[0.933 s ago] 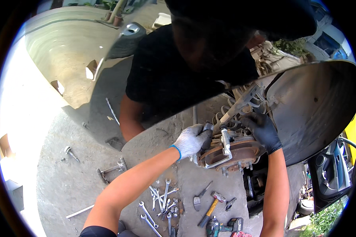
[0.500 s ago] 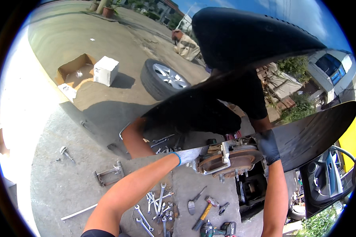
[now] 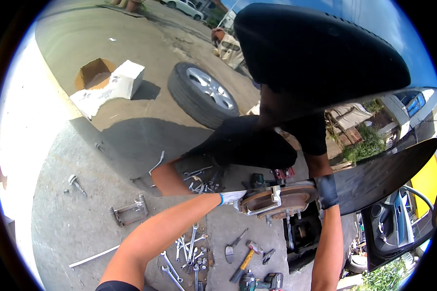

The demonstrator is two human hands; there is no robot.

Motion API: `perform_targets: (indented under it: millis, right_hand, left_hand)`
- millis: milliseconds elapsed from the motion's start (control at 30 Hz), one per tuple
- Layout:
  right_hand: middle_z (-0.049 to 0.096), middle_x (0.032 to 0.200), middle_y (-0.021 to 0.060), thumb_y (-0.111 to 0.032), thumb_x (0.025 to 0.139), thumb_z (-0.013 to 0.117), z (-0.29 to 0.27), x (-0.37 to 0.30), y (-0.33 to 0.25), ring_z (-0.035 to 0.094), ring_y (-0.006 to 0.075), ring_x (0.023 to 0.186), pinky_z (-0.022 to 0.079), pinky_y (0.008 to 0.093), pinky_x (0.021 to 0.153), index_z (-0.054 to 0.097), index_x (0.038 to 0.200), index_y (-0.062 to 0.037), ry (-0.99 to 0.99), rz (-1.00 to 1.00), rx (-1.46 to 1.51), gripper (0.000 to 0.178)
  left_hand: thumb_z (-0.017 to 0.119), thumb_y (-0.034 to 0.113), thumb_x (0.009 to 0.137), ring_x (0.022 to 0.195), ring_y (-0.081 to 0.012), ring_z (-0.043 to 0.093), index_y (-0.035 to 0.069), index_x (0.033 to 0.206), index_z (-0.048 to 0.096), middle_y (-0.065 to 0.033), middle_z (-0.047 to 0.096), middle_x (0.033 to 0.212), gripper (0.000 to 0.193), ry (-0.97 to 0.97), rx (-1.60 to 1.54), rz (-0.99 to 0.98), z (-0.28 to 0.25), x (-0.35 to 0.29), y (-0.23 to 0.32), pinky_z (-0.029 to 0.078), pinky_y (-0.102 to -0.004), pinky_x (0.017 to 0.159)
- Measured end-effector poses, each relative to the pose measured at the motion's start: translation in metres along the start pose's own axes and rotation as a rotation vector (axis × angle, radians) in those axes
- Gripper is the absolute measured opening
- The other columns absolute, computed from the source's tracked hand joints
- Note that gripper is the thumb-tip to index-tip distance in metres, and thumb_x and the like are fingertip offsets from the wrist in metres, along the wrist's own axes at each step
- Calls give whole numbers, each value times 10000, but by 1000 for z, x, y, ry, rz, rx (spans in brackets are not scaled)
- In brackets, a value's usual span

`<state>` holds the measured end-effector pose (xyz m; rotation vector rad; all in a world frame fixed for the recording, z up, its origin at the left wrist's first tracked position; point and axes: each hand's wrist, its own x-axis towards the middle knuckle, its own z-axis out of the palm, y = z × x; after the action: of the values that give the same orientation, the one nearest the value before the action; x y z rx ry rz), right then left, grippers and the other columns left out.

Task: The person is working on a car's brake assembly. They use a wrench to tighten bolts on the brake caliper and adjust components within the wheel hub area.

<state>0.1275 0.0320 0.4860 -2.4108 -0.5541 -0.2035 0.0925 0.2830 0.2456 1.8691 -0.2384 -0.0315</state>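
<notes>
A rusty brake disc (image 3: 286,201) with wheel studs sits in the car's wheel arch, and a silvery caliper bracket (image 3: 276,195) straddles its edge. My left hand (image 3: 233,197), in a white glove with a blue cuff, reaches to the disc's left side beside the bracket; its fingertips are hidden behind the parts. At the disc's right edge is my right hand (image 3: 328,191) in a black glove. Its fingers are out of sight under the edge of the glossy car panel (image 3: 374,169). What either hand grips, if anything, does not show.
Wrenches (image 3: 192,247), a yellow-handled hammer (image 3: 245,262), a scraper (image 3: 234,248) and a cordless power tool (image 3: 257,281) lie on the concrete below. A metal bracket (image 3: 129,211) lies left. The panel reflects a wheel (image 3: 204,92) and a cardboard box (image 3: 109,87).
The view has shifted slightly, moving the reflections and the tools on the ground within it. Both hands stay at the two sides of the brake disc.
</notes>
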Motion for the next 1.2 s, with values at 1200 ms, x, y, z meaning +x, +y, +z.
perform_targets:
  millis: [1200]
  right_hand:
    - [820,1198,122,-128,1003,756,-7,17,72,740,191,1059,581,385,897,778,1287,42,92,-80,41,332]
  left_hand:
    - [510,310,1239,1061,-213,781,108,1531,713,-124,824,1273,408,15,-253,237,-11,-52,42,631,-363,913]
